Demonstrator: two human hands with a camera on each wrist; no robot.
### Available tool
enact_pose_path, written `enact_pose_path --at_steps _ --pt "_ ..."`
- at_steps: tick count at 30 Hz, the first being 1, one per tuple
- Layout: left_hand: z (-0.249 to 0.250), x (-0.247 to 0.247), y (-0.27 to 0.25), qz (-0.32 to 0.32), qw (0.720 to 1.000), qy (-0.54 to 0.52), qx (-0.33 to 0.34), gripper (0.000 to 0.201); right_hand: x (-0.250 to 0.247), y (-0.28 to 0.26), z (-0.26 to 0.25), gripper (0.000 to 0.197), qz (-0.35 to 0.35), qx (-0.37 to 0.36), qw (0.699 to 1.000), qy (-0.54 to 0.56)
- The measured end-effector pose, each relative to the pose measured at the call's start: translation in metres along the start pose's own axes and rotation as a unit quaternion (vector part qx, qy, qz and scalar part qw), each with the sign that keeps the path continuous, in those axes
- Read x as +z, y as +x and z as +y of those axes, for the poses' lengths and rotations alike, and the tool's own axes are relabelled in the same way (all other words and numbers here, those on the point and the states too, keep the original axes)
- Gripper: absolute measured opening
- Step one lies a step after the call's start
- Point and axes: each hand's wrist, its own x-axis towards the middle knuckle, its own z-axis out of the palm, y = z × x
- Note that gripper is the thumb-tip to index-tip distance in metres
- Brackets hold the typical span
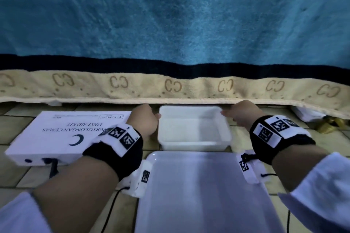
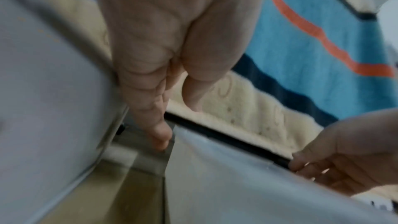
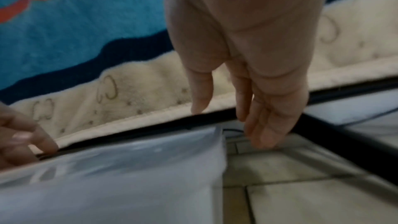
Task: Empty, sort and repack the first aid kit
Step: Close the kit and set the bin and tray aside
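Note:
The white first aid kit box (image 1: 56, 132) lies closed on the floor at the left, its print upside down to me. An empty white tub (image 1: 193, 145) stands to its right, with a flat white tray (image 1: 198, 195) in front of it. My left hand (image 1: 145, 119) is at the tub's far left corner, thumb at the rim. Its fingers (image 2: 160, 135) hang fairly straight beside the tub's wall (image 2: 237, 185). My right hand (image 1: 240, 113) is at the far right corner. In the right wrist view its fingers (image 3: 262, 134) hang loosely, a little apart from the tub (image 3: 129, 168).
A blue blanket with a beige border (image 1: 170, 87) hangs just behind the tub, close over both hands. A gold object (image 1: 329, 125) and a white thing (image 1: 306, 113) lie under it at the right. The floor is tiled (image 1: 244, 140). A black cable (image 1: 111, 210) trails by my left arm.

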Motion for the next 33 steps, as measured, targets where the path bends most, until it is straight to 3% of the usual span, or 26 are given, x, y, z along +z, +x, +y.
enact_pose_path --at_steps 3,6,7,11,13,15,17,19,21,23,25,27,29,33 --pt "-0.01 -0.027 -0.018 0.006 0.996 -0.076 0.045 0.02 -0.017 -0.046 -0.009 0.041 0.047 -0.039 0.997 -0.049" --pt "-0.03 -0.059 -0.057 -0.007 0.991 -0.097 0.096 0.008 -0.019 -0.105 -0.005 0.019 0.081 -0.099 0.986 0.105" --pt "-0.041 -0.068 -0.073 -0.019 0.991 -0.073 0.112 0.008 -0.014 -0.13 -0.002 0.005 0.102 -0.106 0.971 0.187" --pt "-0.092 -0.083 -0.133 -0.127 0.977 0.111 0.133 0.017 0.036 -0.232 0.012 0.018 0.135 -0.142 0.912 0.36" --pt "-0.12 -0.075 -0.149 -0.168 0.957 0.2 0.129 0.028 0.074 -0.283 0.021 0.02 0.102 -0.196 0.892 0.394" --pt "-0.145 -0.063 -0.156 -0.187 0.941 0.249 0.131 0.047 0.121 -0.325 0.037 0.012 0.014 -0.211 0.883 0.42" --pt "-0.163 -0.051 -0.158 -0.206 0.932 0.265 0.14 0.063 0.172 -0.355 0.059 0.023 -0.042 -0.154 0.888 0.432" --pt "-0.171 -0.043 -0.158 -0.216 0.926 0.273 0.144 0.068 0.221 -0.366 0.089 0.036 -0.023 -0.045 0.901 0.431" --pt "-0.174 -0.039 -0.157 -0.215 0.929 0.265 0.143 0.068 0.261 -0.355 0.123 0.043 0.008 0.084 0.894 0.439" --pt "-0.174 -0.039 -0.155 -0.204 0.938 0.243 0.14 0.067 0.285 -0.332 0.146 0.05 0.008 0.226 0.834 0.504" --pt "-0.174 -0.039 -0.154 -0.19 0.943 0.233 0.146 0.065 0.299 -0.307 0.161 0.06 -0.004 0.325 0.728 0.604" --pt "-0.174 -0.038 -0.151 -0.182 0.945 0.229 0.15 0.064 0.306 -0.282 0.169 0.07 0.01 0.374 0.636 0.675" --pt "-0.173 -0.038 -0.15 -0.173 0.945 0.231 0.152 0.065 0.311 -0.261 0.172 0.077 0.027 0.393 0.588 0.706" --pt "-0.173 -0.038 -0.15 -0.166 0.943 0.241 0.156 0.066 0.314 -0.25 0.174 0.077 0.058 0.395 0.532 0.747"
